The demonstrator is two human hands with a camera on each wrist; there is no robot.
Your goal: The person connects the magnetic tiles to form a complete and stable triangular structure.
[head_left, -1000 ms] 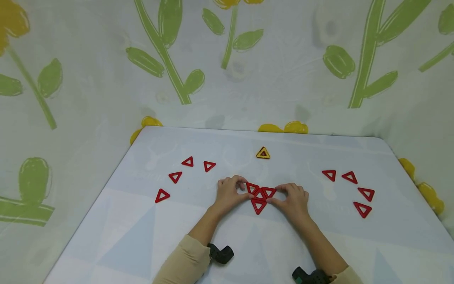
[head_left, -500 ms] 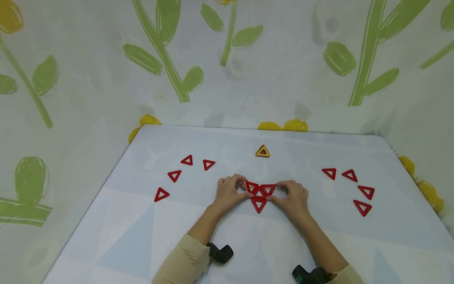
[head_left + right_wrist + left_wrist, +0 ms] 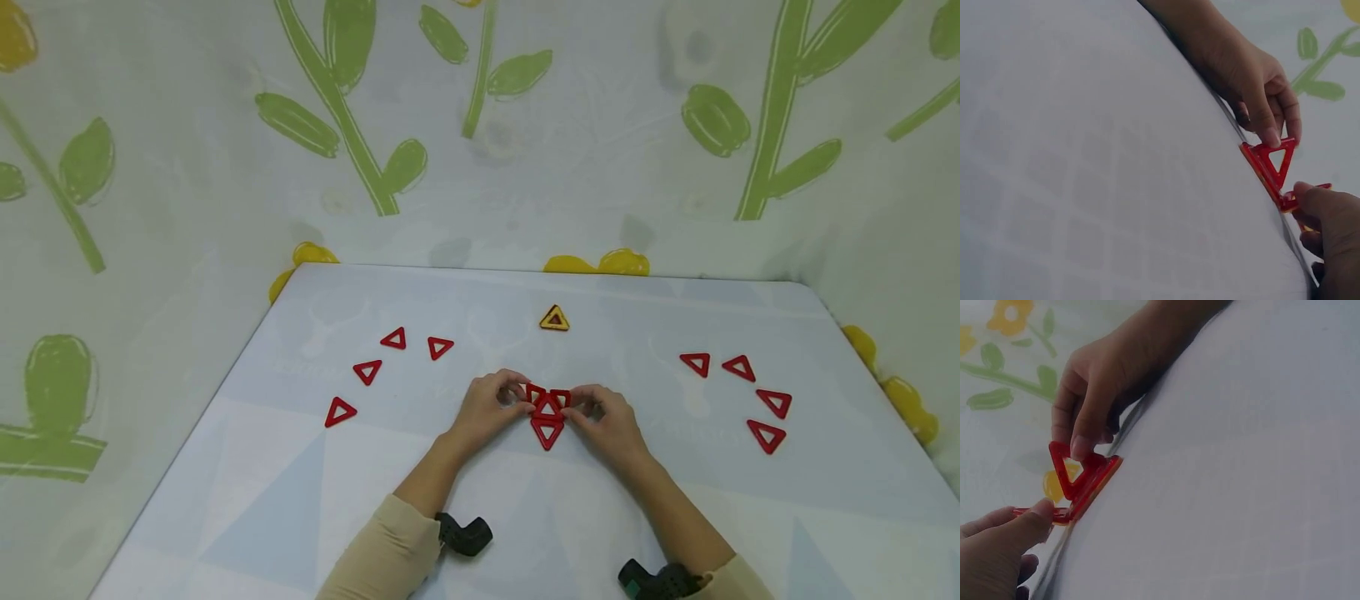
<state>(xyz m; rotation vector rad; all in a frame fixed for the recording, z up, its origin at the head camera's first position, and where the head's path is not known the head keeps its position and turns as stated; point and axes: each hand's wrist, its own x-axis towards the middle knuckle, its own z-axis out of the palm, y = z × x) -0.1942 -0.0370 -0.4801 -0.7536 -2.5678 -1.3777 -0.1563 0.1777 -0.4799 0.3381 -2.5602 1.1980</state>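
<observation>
Four red triangular frame tiles lie joined edge to edge between the hands. My left hand pinches the left tile between thumb and fingers. My right hand pinches the right tile the same way. Both side tiles tilt up from the central tile, as the wrist views also show. Nearest me, the lower tile lies flat on the table, touching the central one. In the left wrist view, the tile in my right hand stands steeply; fingertips partly cover the held tiles.
Several loose red triangles lie at the table's left, and several more at its right. A yellow triangle with a dark red middle lies towards the back. The white table meets a flower-printed wall covering.
Both hands have drawn closer together. The left and right tiles, nearly flat before, now tilt upward and inward against the central tile.
</observation>
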